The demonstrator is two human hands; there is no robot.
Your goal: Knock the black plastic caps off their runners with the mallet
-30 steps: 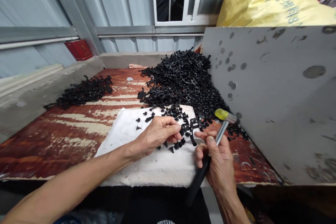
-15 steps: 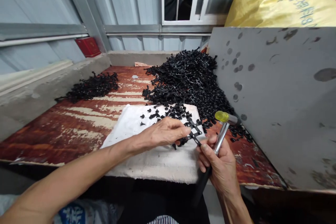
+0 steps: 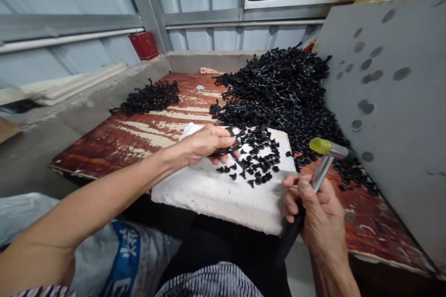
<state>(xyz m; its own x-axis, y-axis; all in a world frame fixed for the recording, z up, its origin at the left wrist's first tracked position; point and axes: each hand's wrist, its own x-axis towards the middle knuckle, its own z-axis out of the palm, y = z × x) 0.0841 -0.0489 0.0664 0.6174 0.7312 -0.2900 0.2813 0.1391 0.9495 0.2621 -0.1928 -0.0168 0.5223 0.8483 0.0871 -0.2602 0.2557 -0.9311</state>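
Note:
My left hand [image 3: 209, 144] is closed on a black jointed linkage piece [image 3: 237, 137], partly hidden by the fingers, over the left side of a white cloth-covered pad [image 3: 209, 199]. Loose black caps [image 3: 259, 162] with short stems lie scattered on the pad, just right of that hand. My right hand [image 3: 320, 213] grips a small hammer [image 3: 323, 172] at the pad's right edge. The hammer's metal shaft tilts up to a head with a yellow face, and its dark handle runs below the palm. Whether the right fingertips also pinch something small, I cannot tell.
A large heap of black parts [image 3: 278, 90] covers the back right of the worn reddish board [image 3: 146, 137]. A smaller pile [image 3: 151, 97] lies back left. A grey spotted panel [image 3: 393, 102] stands along the right side. A red box [image 3: 143, 45] sits in the far corner.
My left hand has moved left with the linkage piece, away from my right hand and the hammer. More of the loose caps show on the pad. The view has shifted.

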